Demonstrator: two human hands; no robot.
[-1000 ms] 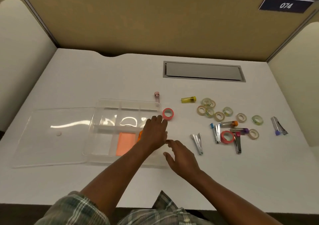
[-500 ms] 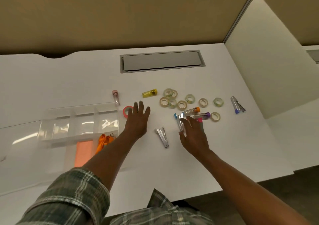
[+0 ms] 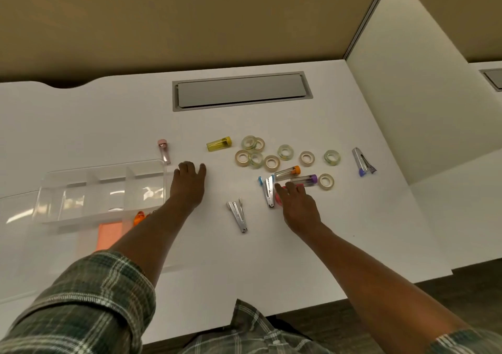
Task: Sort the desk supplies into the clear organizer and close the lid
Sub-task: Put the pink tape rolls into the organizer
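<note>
Clear organizer [image 3: 103, 190] open at left of frame, holding orange pad [image 3: 108, 235] and orange item [image 3: 139, 217]. Left hand [image 3: 188, 188] flat on surface [image 3: 108, 125], fingers spread; right hand [image 3: 298, 209] fingers loosely spread over pink tape roll [image 3: 279, 197].

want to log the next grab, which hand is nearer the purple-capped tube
Right. The right hand has fingertips just below the purple-capped tube; the left hand lies far to its left.

Pink tape roll [image 3: 279, 196] mostly under right hand [image 3: 298, 209] (grip unclear).
</note>
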